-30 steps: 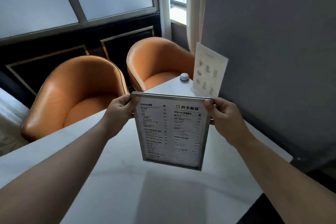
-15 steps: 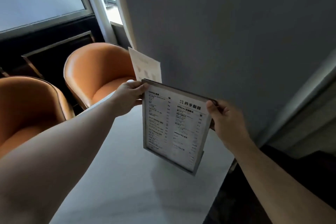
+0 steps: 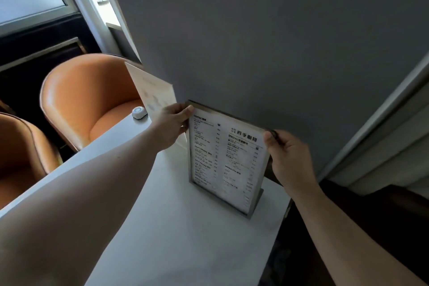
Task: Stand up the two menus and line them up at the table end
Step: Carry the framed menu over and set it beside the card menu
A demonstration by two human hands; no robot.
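A metal-framed menu (image 3: 226,160) with black print stands upright on the white table (image 3: 185,239), its base resting on the tabletop close to the grey wall. My left hand (image 3: 173,124) grips its top left corner and my right hand (image 3: 286,158) grips its top right corner. A second, pale menu card (image 3: 154,93) stands upright just behind and to the left, also at the wall end; my left hand hides its lower right part.
A small white call button (image 3: 139,112) sits on the table near the far left corner. Two orange armchairs (image 3: 92,97) stand beyond the table's left edge. The grey wall (image 3: 255,42) borders the table end, and the table's right edge drops to a dark floor.
The framed menu has come down from mid-air and forward towards the wall; its base now rests on the table beside the pale card. Both hands keep hold of its top corners.
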